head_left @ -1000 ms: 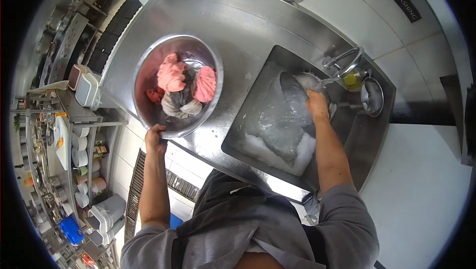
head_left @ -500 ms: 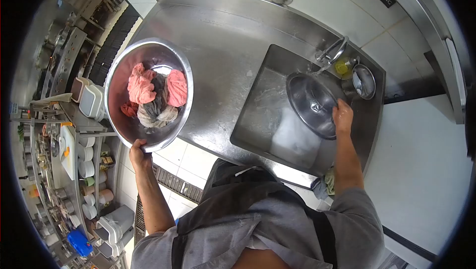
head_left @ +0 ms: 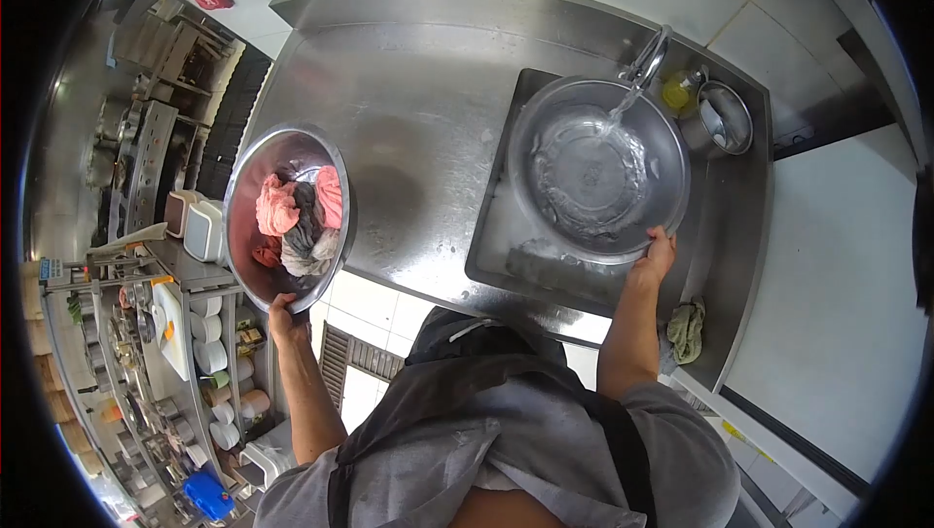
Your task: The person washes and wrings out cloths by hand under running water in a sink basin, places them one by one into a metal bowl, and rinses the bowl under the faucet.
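My left hand (head_left: 286,317) grips the near rim of a steel mixing bowl (head_left: 240,236). Pink, dark grey and pale wrung cloths (head_left: 306,221) lie in that bowl, which is tilted beside the counter's left end. With my right hand (head_left: 659,254) I hold the near right rim of a second, larger steel bowl (head_left: 530,212) over the sink (head_left: 491,226). Water runs from the tap (head_left: 650,56) into this bowl and ripples across its bottom. The fingers of both hands are partly hidden by the rims.
Behind the sink's right corner stand a bottle of yellow liquid (head_left: 681,90) and a small metal pot (head_left: 739,124). A greenish cloth (head_left: 687,329) lies at the sink's front right. Shelves with stacked white containers (head_left: 207,343) are on the left.
The right-hand bowl has gone from steeply tilted to nearly level under the tap, and water now collects in it. The bowl of cloths appears slightly lower and farther from the camera.
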`<state>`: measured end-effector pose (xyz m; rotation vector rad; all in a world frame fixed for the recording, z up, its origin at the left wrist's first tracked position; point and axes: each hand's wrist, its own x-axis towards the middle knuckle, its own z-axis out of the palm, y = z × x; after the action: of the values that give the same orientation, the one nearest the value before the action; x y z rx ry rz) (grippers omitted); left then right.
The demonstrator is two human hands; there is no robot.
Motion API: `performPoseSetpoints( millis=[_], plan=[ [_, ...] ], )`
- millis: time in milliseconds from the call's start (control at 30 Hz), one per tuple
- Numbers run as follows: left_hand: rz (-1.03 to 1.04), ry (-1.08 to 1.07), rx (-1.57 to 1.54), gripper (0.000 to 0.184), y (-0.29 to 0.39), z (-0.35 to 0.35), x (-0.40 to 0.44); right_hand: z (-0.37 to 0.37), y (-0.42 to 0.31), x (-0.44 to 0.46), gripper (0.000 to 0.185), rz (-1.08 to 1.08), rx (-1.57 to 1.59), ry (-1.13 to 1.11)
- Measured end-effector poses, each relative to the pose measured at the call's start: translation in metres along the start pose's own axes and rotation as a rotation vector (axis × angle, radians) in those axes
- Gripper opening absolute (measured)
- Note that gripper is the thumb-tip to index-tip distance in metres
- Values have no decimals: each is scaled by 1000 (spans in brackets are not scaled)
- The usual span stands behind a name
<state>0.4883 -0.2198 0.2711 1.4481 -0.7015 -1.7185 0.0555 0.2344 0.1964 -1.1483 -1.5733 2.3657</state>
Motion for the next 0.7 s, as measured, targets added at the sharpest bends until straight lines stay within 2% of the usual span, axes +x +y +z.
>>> performPoseSetpoints(
  millis=[67, 100, 167, 200, 267, 333, 533, 600, 667, 700],
  plan=[
    [-27, -23, -3, 8, -1, -16, 13, 7, -15, -12, 30, -88, -133, -249],
    [-32, -70, 3, 9, -1, -26, 21, 9, -15, -3, 30, -94, -134, -248],
    [-37, -119, 3, 10, -2, -26, 22, 15, -16, 15, 27, -206, -326, -398],
    [-25, -81, 8, 8, -3, -22, 17, 20, -18, 19, 27, -207, -327, -400],
    [-9, -35, 10, 5, 0, -9, 3, 36, -30, 5, 22, -25, -286, -339],
    [8, 26, 32, 3, 1, 0, -7, 40, -18, -1, 21, -8, -216, -302],
    [-40, 19, 114, 1, 7, -29, 9, 61, 37, 5, 26, 101, 15, -214],
    [-2, 35, 123, 13, 12, -17, -2, 80, 44, 8, 28, 121, 60, -209],
    [-5, 17, 118, 15, 14, -22, 4, 97, 41, 4, 30, 86, -12, -199],
    [-9, 2, 103, 18, 14, -27, 8, 101, 33, 3, 30, 58, -20, -352]
  ],
)
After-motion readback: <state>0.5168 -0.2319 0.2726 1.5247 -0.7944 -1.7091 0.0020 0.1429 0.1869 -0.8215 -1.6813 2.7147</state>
